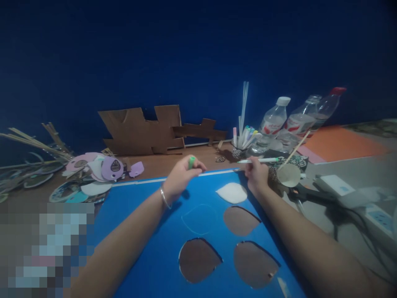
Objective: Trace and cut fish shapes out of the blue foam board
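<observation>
My left hand (181, 178), with a bangle at the wrist, is closed on a small green marker cap (191, 162) above the far edge of the blue sheet (139, 223). In my right hand (257, 178) is a slim white marker (265, 160), lying nearly level, its green end pointing right. Just below that hand, a white leaf-shaped piece (232, 193) rests on the sheet. A faint teardrop outline (199, 219) is drawn left of three teardrop cut-outs, through which a brown surface shows.
Brown cardboard pieces (139, 130) lean against the blue wall. A cup of markers (238, 152) and plastic bottles (274, 118) stand at the back right, near orange paper (344, 142). A glue gun (313, 196) and power strip (380, 219) lie right; purple fish-like cut-outs (111, 168) lie left.
</observation>
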